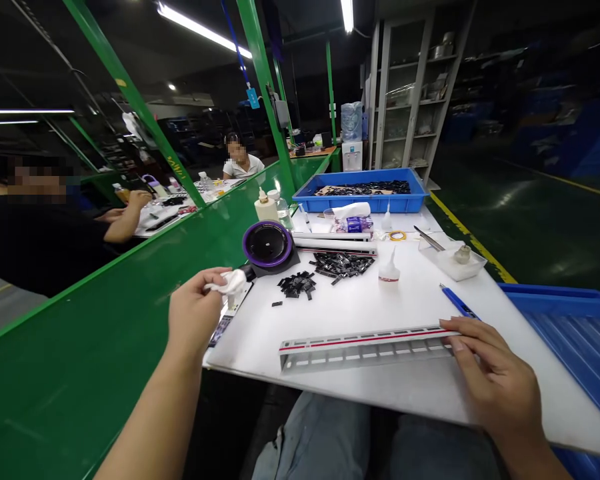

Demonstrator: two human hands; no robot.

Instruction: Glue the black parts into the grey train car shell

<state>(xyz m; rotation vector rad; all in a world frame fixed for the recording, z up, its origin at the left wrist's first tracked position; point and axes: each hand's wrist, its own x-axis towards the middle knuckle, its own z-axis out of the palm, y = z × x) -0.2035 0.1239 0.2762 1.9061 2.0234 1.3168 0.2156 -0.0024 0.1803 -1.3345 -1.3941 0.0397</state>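
The left hand (195, 317) pinches a crumpled white cloth (229, 283) between closed fingers, held just above the left edge of the white worktop (360, 303) near a round purple-rimmed device (267, 245). The right hand (495, 377) lies with fingers spread flat on the right end of a long grey slotted rail with a red stripe (365, 347), which rests lengthwise near the worktop's front edge. Small black parts (343, 264), a little glue bottle (389, 270) and a blue pen (456, 301) lie beyond it.

Tube lights (200, 28) overhead leave the hall behind me dim, yet my white table (360, 307) shows bright and sharp. The floor (525, 200) gleams with glare. Straight lines bow at the edges, and my forearms stretch wide.
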